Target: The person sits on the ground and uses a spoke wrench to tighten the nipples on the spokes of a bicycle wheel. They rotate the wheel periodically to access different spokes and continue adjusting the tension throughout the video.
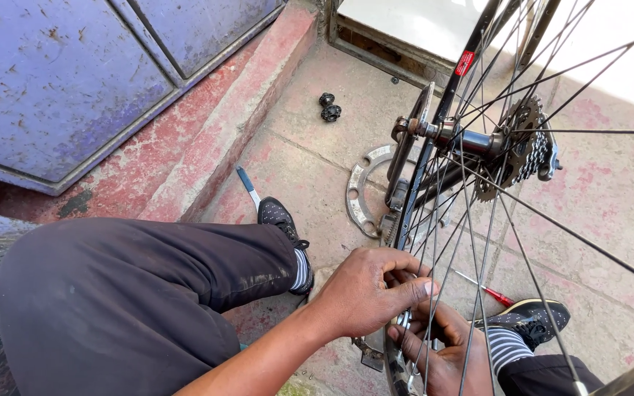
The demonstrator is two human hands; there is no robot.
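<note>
A bicycle wheel stands in front of me, its spokes [478,220] fanning out from the hub [471,139] and sprocket cluster [526,147]. My left hand [368,293] reaches in from the lower left, with thumb and fingers pinched on a spoke close to the rim [394,359]. My right hand [442,352] lies palm up behind the spokes just below it, fingers curled around the rim. The black frame tube [434,125] runs down past the hub.
A flat metal ring [357,194] lies on the paving under the wheel. Small black parts [329,108] sit farther away. A blue-handled tool [247,187] rests by the red step [207,147], and a red-handled screwdriver [497,295] lies near my right shoe [530,319]. A purple metal door [60,73] is on the left.
</note>
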